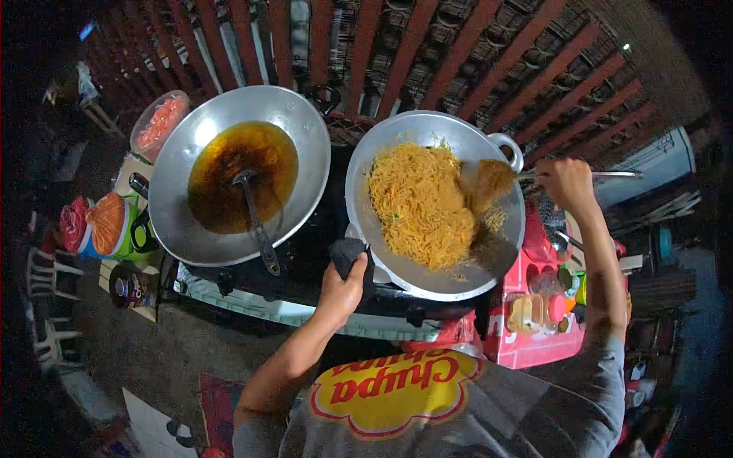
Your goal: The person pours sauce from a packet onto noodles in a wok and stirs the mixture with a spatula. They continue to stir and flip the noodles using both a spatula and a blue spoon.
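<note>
A big metal wok (435,288) holds a heap of yellow-brown noodles (416,202). My right hand (566,183) is closed around the long metal handle of a spatula (617,175), at the wok's right rim. The blurred head of that spatula is among noodles on the right side of the wok. At the wok's lower left, my left hand (343,288) grips a dark cloth (347,256) against the rim, where the cloth hides what lies under it. To the left, a second wok (309,145) contains brown oil (267,145), with a slotted ladle (256,221) resting in it.
Beyond the woks runs a reddish slatted fence (416,53). A tub of pinkish-orange pieces (162,118) stands at the far left, above an orange bag (111,221). Jars (527,313) sit on a pink surface (511,351) at right. White plastic chairs (52,275) are farther left.
</note>
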`<action>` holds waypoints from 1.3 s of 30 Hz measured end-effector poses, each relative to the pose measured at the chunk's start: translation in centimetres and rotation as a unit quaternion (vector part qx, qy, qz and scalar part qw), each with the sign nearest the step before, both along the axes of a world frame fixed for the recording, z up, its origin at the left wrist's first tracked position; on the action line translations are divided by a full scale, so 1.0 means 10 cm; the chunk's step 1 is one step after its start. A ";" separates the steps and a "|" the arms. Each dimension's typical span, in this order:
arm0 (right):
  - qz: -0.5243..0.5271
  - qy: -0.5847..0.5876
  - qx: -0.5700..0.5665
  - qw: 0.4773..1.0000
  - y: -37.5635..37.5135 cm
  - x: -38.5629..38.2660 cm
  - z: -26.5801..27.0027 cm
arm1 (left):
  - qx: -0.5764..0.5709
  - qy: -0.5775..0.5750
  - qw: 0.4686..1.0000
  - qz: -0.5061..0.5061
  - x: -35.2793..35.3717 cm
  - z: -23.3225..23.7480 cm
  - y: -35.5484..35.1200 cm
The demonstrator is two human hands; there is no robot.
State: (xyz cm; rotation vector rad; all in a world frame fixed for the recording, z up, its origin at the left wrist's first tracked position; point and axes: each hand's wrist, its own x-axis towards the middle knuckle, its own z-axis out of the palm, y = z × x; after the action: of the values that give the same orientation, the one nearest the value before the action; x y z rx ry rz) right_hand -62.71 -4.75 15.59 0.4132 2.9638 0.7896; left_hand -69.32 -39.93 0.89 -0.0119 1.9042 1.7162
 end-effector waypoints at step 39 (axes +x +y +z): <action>0.033 -0.016 -0.614 0.788 0.29 -0.59 -1.32 | -0.016 -0.025 1.000 -0.001 -0.06 -0.04 0.04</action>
State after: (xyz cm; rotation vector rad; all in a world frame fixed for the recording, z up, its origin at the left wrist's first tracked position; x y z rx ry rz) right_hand -68.59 -1.80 2.39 0.1614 2.6951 -1.1309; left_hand -69.91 -39.58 0.53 -0.0640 1.8934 1.6689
